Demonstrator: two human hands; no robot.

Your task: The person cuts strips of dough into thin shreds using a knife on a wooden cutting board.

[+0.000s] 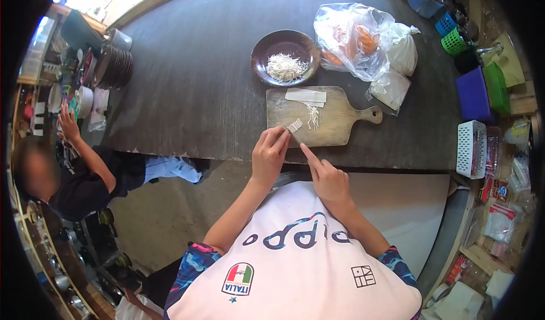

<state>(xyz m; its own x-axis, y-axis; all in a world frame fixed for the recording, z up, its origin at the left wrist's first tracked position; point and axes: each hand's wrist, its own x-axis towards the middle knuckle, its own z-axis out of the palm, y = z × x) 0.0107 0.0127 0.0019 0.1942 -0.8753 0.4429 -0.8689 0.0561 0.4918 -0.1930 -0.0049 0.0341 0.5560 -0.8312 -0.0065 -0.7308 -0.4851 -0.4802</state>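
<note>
A wooden cutting board (pixel 335 130) with its handle to the right lies on the dark table. At its lower left edge my left hand (pixel 270 152) pinches a small stack of pale strips (pixel 294 126). My right hand (pixel 330 184) is closed on a knife (pixel 297 138), its index finger stretched along the blade beside the stack. Thin white shreds (pixel 313 117) lie mid-board, below flat pale pieces (pixel 305 96). Behind the board a dark round plate (pixel 260 64) holds a heap of white shreds (pixel 286 67).
Clear plastic bags (pixel 355 36) with orange contents stand behind the board on the dark table (pixel 187 64). Baskets, including a white one (pixel 471 150), line the right edge. Stacked plates (pixel 112 67) are at the left, near another person (pixel 85 172) with a raised hand.
</note>
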